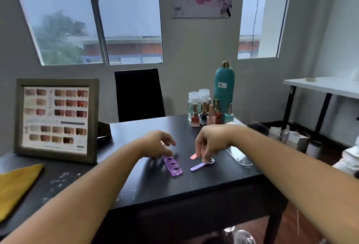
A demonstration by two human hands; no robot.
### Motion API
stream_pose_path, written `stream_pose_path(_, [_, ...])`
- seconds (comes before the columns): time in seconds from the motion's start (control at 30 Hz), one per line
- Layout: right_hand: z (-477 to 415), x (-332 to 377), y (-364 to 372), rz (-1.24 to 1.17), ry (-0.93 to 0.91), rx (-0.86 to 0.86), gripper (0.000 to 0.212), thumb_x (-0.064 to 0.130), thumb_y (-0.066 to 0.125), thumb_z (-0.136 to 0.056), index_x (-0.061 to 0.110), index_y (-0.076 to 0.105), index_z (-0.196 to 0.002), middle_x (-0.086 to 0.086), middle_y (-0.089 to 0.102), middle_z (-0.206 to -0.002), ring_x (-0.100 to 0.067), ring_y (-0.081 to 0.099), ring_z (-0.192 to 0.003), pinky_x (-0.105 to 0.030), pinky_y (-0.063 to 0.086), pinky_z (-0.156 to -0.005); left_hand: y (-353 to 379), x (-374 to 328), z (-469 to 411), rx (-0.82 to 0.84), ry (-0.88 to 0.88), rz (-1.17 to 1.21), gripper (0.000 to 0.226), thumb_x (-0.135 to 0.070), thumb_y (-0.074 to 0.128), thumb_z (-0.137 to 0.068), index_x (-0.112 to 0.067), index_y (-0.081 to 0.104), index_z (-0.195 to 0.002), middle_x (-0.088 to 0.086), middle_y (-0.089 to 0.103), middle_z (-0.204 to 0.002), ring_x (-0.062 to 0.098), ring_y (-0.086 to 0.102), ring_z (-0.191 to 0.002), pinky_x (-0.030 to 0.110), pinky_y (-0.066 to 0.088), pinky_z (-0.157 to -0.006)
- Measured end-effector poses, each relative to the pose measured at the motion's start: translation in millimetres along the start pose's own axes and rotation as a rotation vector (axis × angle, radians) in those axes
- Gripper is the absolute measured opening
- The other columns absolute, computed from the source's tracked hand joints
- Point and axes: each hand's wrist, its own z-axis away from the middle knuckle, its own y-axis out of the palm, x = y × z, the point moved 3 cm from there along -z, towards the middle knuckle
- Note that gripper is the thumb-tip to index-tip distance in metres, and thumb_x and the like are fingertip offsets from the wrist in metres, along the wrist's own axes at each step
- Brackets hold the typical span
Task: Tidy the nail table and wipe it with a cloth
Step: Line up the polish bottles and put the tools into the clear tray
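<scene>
The tidying looks barely begun, and the wiping not at all; the left hand (161, 143) hovers with its grip spread loose and empty over the far end of the purple toe separator (172, 165), maybe brushing it; the right hand (210, 143) has its grip pinched at the ring end of the lilac tool (202, 165), with a pink nail file (194, 156) just to its left, though whether either is lifted I cannot tell; well to the left of both grips the yellow cloth (16, 184) lies untouched on the worktop (213, 181); pale debris (60, 179) beside it awaits wiping; polish bottles (206, 114) stand beyond the right grip.
</scene>
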Motion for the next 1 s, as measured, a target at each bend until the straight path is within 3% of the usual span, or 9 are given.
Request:
stream_pose_path(0.07, [0, 0, 6, 0.051, 0.006, 0.03, 0.023, 0.014, 0.079, -0.072, 0.016, 0.073, -0.094, 0.007, 0.066, -0.079, -0.009, 0.059, -0.066, -0.019, 0.048, -0.058, 5, 4, 7, 0.08, 0.081, -0.051, 0.027, -0.017, 0.064, -0.084, -0.027, 0.067, -0.109, -0.002, 0.06, -0.1, 0.01, 0.056, -0.082, 0.024, 0.045, -0.08])
stream_pose_path(0.17, [-1, -1, 13, 0.132, 0.007, -0.013, 0.017, 0.014, 0.079, -0.07, 0.016, 0.075, -0.086, -0.001, 0.071, -0.084, -0.01, 0.059, -0.069, -0.023, 0.046, -0.062, 3, 9, 13, 0.154, 0.153, -0.121, 0.04, -0.005, 0.053, -0.086, -0.03, 0.066, -0.114, 0.001, 0.062, -0.116, 0.02, 0.056, -0.1, 0.033, 0.044, -0.095])
stream_pose_path(0.33, [0, -2, 16, 0.187, 0.006, 0.023, 0.009, 0.015, 0.076, -0.072, 0.019, 0.068, -0.07, 0.01, 0.061, -0.059, -0.005, 0.055, -0.06, -0.03, 0.05, -0.07, -6, 15, 20, 0.253, 0.196, -0.076, 0.029, -0.013, 0.058, -0.088, -0.028, 0.068, -0.111, 0.003, 0.065, -0.119, 0.026, 0.056, -0.109, 0.039, 0.041, -0.102])
stream_pose_path(0.5, [1, 1, 17, 0.161, 0.002, 0.072, 0.013, 0.014, 0.076, -0.073, 0.019, 0.065, -0.066, 0.01, 0.059, -0.058, -0.004, 0.053, -0.056, -0.026, 0.047, -0.064, -8, 20, 26, 0.3, 0.182, -0.075, 0.034, -0.018, 0.073, -0.078, -0.032, 0.067, -0.108, -0.005, 0.062, -0.122, 0.012, 0.053, -0.115, 0.031, 0.039, -0.103])
stream_pose_path(0.63, [6, 0, 12, 0.087, -0.03, 0.071, 0.015, 0.019, 0.08, -0.071, 0.025, 0.067, -0.065, 0.014, 0.062, -0.061, -0.005, 0.055, -0.063, -0.027, 0.047, -0.071, -10, 16, 25, 0.26, 0.207, -0.137, 0.021, -0.016, 0.075, -0.074, -0.028, 0.064, -0.087, 0.003, 0.066, -0.105, 0.022, 0.059, -0.1, 0.036, 0.047, -0.091])
stream_pose_path(0.8, [27, -20, -37, -0.07, -0.029, -0.191, 0.008, 0.023, 0.079, -0.072, 0.023, 0.072, -0.069, 0.009, 0.067, -0.066, -0.001, 0.054, -0.056, -0.018, 0.045, -0.058, -20, 1, 21, 0.201, 0.235, -0.142, 0.017, -0.013, 0.072, -0.078, -0.023, 0.059, -0.077, -0.002, 0.062, -0.084, 0.027, 0.061, -0.089, 0.031, 0.049, -0.079])
stream_pose_path(1.0, [48, -71, -78, -0.268, 0.14, -0.383, 0.009, 0.016, 0.078, -0.074, 0.009, 0.073, -0.072, 0.001, 0.07, -0.06, -0.005, 0.057, -0.05, -0.019, 0.042, -0.047, -49, -72, -7, -0.191, 0.422, -0.215, 0.008, -0.022, 0.069, -0.082, -0.024, 0.06, -0.082, -0.004, 0.062, -0.086, 0.016, 0.054, -0.084, 0.025, 0.041, -0.071])
